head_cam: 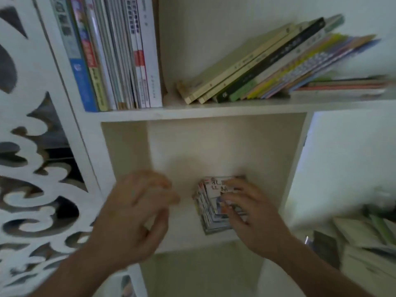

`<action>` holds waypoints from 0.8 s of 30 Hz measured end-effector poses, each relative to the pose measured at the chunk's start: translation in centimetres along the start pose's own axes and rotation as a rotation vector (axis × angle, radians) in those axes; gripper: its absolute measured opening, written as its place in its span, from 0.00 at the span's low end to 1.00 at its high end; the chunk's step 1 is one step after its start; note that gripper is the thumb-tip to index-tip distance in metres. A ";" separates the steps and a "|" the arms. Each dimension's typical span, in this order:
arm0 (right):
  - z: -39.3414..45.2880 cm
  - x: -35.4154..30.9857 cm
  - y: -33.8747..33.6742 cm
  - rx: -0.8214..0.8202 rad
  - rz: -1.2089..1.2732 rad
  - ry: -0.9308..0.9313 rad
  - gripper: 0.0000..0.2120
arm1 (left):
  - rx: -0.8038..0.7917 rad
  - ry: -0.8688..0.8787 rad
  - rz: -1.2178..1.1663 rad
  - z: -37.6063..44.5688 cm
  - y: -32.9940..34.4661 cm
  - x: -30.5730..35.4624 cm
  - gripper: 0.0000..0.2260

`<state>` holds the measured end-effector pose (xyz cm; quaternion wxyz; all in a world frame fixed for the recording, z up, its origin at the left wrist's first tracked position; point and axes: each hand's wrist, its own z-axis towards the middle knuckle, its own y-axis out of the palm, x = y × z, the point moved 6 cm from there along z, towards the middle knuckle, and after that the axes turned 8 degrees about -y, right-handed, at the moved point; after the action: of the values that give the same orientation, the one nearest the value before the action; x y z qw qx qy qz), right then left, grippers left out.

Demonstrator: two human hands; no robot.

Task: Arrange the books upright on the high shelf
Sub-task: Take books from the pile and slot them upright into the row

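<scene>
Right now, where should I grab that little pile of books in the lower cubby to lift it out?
Take the pile of books by its two long sides, a hand coming from the left and one from the right. It lies flat on the lower shelf, so those edges are free. The right hand already rests on top; the left hand hovers beside it, holding nothing.

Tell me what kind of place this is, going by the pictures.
Most likely a home study or living room. A white bookshelf holds upright books and leaning books, a carved white lattice screen stands beside it, and a small stack of booklets lies in the lower compartment under the right hand.
</scene>
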<state>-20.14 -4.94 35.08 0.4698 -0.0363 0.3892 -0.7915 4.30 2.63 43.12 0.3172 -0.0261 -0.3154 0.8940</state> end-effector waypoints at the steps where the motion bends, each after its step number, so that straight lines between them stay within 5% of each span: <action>1: -2.0 2.2 1.0 -0.049 -0.020 0.119 0.15 | -0.061 -0.069 -0.073 -3.8 2.5 0.0 0.09; 4: -5.2 4.5 2.2 -0.113 -0.010 0.221 0.21 | -0.057 -0.212 -0.123 -9.4 7.1 -0.6 0.09; 7: -3.7 3.5 -1.1 0.009 0.043 0.203 0.21 | -0.045 -0.204 -0.170 -7.2 7.6 2.3 0.08; 14: 2.2 -0.8 -15.0 0.325 -0.083 -0.122 0.15 | 0.119 0.134 -0.123 9.8 0.4 10.3 0.08; 17: 5.1 -0.3 -21.3 0.410 -0.179 -0.194 0.17 | 0.123 0.123 -0.082 17.6 0.7 11.2 0.14; 24: 11.7 6.5 -32.0 0.561 -0.188 0.113 0.20 | -0.390 -0.043 0.203 31.7 8.1 11.6 0.48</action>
<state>-41.74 -8.61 62.04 0.3636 0.1032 0.1758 -0.9090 -17.26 -12.81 65.55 0.2076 -0.0996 -0.4848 0.8438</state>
